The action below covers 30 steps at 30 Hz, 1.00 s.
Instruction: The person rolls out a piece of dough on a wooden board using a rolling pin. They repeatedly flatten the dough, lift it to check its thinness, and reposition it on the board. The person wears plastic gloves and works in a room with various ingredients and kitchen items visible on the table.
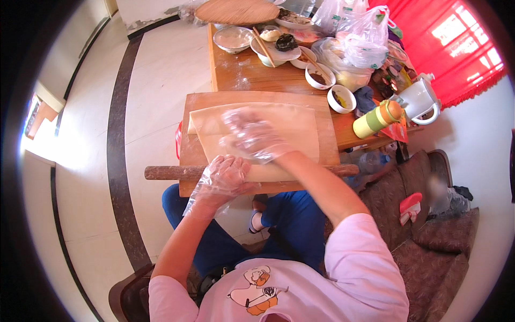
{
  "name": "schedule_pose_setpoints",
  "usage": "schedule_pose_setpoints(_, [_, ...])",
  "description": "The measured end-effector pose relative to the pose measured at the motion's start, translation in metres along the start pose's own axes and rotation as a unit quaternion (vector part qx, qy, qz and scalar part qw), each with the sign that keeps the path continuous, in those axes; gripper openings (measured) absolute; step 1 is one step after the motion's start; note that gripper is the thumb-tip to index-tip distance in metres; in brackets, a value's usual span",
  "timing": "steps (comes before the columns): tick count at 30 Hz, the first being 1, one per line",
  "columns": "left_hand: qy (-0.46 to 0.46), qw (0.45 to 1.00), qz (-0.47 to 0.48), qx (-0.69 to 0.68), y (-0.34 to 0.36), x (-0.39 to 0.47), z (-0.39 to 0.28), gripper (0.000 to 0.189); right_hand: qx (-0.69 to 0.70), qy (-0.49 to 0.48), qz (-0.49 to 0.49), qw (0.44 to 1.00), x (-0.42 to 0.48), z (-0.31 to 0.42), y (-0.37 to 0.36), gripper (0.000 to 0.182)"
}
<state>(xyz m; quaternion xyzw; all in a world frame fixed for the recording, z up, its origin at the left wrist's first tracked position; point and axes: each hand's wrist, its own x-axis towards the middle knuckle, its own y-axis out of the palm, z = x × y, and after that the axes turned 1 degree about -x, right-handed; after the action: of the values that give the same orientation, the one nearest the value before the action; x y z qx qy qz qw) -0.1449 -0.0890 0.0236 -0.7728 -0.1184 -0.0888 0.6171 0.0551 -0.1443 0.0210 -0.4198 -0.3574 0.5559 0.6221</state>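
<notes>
A thin sheet of dough [299,129] lies on a wooden board [326,120], its near end wrapped around a long wooden rolling pin [173,173]. My left hand [225,173], in a clear plastic glove, grips the pin left of its middle. Over the flat part of the sheet is my right hand [255,135], gloved the same way and blurred by motion. It holds nothing I can make out; whether its palm presses on the dough cannot be told. The sheet's far left edge looks folded over. My right forearm hides part of the wrapped dough.
The board's far part rests on a wooden table [229,76]. Beyond it stand a floury bowl [232,39], a plate [273,50] with chopsticks, and small bowls, one holding oil [342,98]. Plastic bags [362,44], a yellow bottle [374,120] and a kettle [418,98] are at right.
</notes>
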Motion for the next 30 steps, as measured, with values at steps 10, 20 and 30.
schedule_pose_setpoints(10, [0.000, 0.999, -0.045, -0.010, -0.001, 0.001, -0.003, 0.042, -0.108, 0.153, -0.048, 0.981, -0.090, -0.082, -0.024, 0.098])
schedule_pose_setpoints(20, [0.013, 0.996, -0.074, -0.052, 0.012, -0.001, 0.004, 0.045, -0.174, -0.148, -0.062, 0.972, 0.032, 0.003, 0.026, 0.076])
schedule_pose_setpoints(30, [0.035, 0.996, -0.081, -0.031, 0.019, -0.002, 0.009, 0.042, 0.570, 0.093, -0.190, 0.794, 0.122, -0.020, -0.032, 0.040])
